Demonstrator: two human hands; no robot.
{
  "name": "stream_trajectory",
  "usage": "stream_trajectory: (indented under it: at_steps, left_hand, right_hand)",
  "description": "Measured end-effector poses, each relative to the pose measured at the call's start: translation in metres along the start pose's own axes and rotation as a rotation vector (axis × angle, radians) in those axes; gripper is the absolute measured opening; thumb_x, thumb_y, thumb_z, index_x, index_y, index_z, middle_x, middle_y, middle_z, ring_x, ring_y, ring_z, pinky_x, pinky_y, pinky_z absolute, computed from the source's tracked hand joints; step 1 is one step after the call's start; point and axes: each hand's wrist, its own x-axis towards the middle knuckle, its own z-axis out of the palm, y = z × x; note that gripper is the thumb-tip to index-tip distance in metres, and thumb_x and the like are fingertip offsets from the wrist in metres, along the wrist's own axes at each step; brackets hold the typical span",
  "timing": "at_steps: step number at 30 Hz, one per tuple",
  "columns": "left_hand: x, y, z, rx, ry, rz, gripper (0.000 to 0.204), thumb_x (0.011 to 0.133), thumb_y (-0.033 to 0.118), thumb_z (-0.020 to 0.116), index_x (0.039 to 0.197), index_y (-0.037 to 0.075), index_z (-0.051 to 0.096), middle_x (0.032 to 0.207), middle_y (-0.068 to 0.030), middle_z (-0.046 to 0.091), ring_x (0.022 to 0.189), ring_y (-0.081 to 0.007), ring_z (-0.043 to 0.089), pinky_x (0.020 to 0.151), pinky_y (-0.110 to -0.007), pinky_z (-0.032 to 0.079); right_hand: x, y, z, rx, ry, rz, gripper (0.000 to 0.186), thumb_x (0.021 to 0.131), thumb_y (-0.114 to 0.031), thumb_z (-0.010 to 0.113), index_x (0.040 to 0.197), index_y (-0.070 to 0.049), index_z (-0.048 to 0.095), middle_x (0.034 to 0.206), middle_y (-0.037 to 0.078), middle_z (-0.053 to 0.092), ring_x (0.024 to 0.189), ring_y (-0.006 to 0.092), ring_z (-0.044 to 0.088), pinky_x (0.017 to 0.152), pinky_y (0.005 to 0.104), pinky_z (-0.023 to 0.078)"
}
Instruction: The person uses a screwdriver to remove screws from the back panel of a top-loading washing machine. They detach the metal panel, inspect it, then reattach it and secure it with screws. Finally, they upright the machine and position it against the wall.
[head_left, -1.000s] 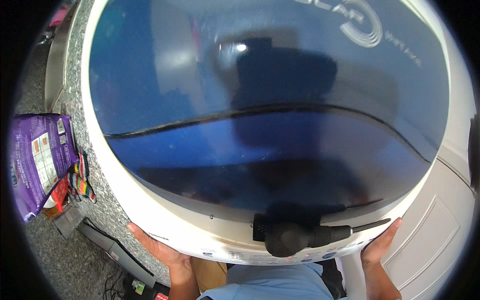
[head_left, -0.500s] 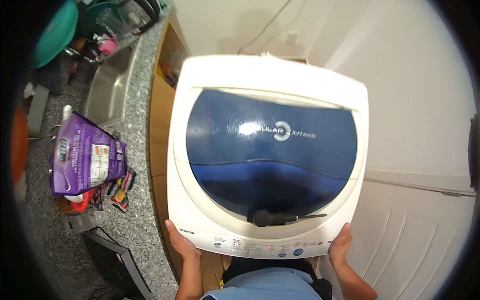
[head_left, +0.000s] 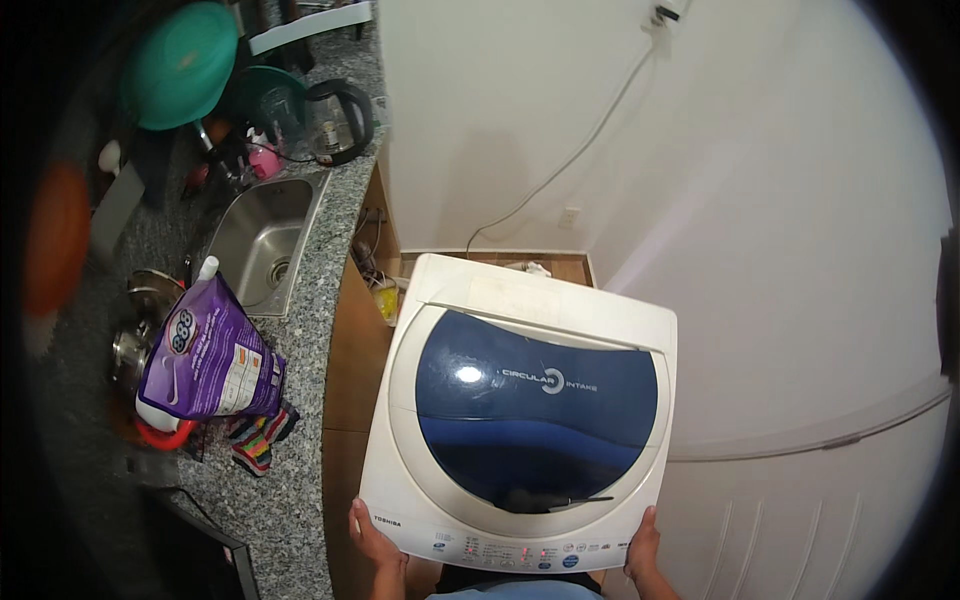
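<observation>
A white top-loading washing machine (head_left: 545,292) stands right in front of me, its dark blue lid (head_left: 540,440) closed. At its front left corner, my left hand (head_left: 376,540) grips the edge with the thumb up along the side. The front right corner is gripped by my right hand (head_left: 644,550) in the same way. The fingers of both hands are partly hidden by the machine. On the near edge of the lid lies a black-handled screwdriver (head_left: 535,502), its shaft pointing right. Small red lights glow on the front control panel.
Along the left runs a speckled granite counter (head_left: 300,500) with a steel sink (head_left: 262,235), an electric kettle (head_left: 338,125), a purple pouch (head_left: 205,365) and striped cloth (head_left: 265,440). A cable (head_left: 575,165) hangs down the far wall to behind the machine. A white panelled door (head_left: 780,530) stands right.
The washing machine now appears lower and smaller in view. More of the far wall, cable and kettle show. Both hands stay at the front corners; the screwdriver remains on the lid.
</observation>
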Motion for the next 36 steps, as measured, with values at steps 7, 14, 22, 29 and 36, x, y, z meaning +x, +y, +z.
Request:
stream_trajectory:
  at_steps: [7, 14, 22, 29, 36]
  left_hand:
    - [0.003, -0.019, -0.003, 0.027, 0.181, 0.092, 0.035, 0.094, 0.030, 0.067, 0.109, -0.001, 0.062, 0.104, -0.0105, 0.064, 0.097, -0.0189, 0.061, 0.085, -0.031, 0.050]
    - [-0.007, -0.025, 0.004, 0.227, 0.202, 0.047, 0.038, 0.090, 0.026, 0.071, 0.113, -0.003, 0.065, 0.116, -0.0145, 0.063, 0.109, -0.0245, 0.057, 0.099, -0.035, 0.043]
    - [-0.015, 0.022, 0.025, 0.189, 0.128, 0.025, 0.042, 0.086, 0.026, 0.076, 0.114, -0.003, 0.063, 0.115, -0.0173, 0.062, 0.108, -0.0292, 0.057, 0.097, -0.037, 0.044]
    - [-0.008, 0.008, 0.047, 0.267, 0.160, 0.232, 0.041, 0.083, 0.026, 0.079, 0.110, -0.002, 0.063, 0.113, -0.0167, 0.062, 0.104, -0.0313, 0.057, 0.095, -0.041, 0.043]
    - [0.012, -0.045, 0.098, 0.219, 0.252, 0.301, 0.039, 0.081, 0.030, 0.079, 0.105, 0.001, 0.066, 0.107, -0.0148, 0.066, 0.104, -0.0349, 0.056, 0.099, -0.047, 0.039]
  right_hand:
    - [0.064, 0.050, -0.029, 0.011, -0.060, 0.022, 0.071, 0.101, -0.058, 0.036, 0.143, -0.001, 0.043, 0.133, 0.018, 0.056, 0.117, 0.0341, 0.058, 0.099, 0.0456, 0.049]
    - [0.018, -0.023, 0.000, 0.076, -0.317, -0.052, 0.086, 0.097, -0.069, 0.026, 0.152, -0.004, 0.028, 0.150, 0.015, 0.042, 0.134, 0.0351, 0.044, 0.110, 0.0464, 0.039]
    - [0.017, -0.063, 0.029, 0.061, -0.425, -0.072, 0.087, 0.096, -0.071, 0.024, 0.153, -0.005, 0.025, 0.152, 0.014, 0.038, 0.136, 0.0349, 0.042, 0.112, 0.0465, 0.037]
    - [0.037, -0.085, 0.033, 0.036, -0.433, -0.089, 0.088, 0.096, -0.072, 0.023, 0.154, -0.006, 0.023, 0.153, 0.014, 0.037, 0.136, 0.0347, 0.041, 0.113, 0.0462, 0.036]
    - [0.078, -0.117, 0.041, -0.026, -0.373, -0.115, 0.089, 0.096, -0.072, 0.021, 0.155, -0.006, 0.021, 0.156, 0.013, 0.032, 0.139, 0.0338, 0.038, 0.116, 0.0450, 0.032]
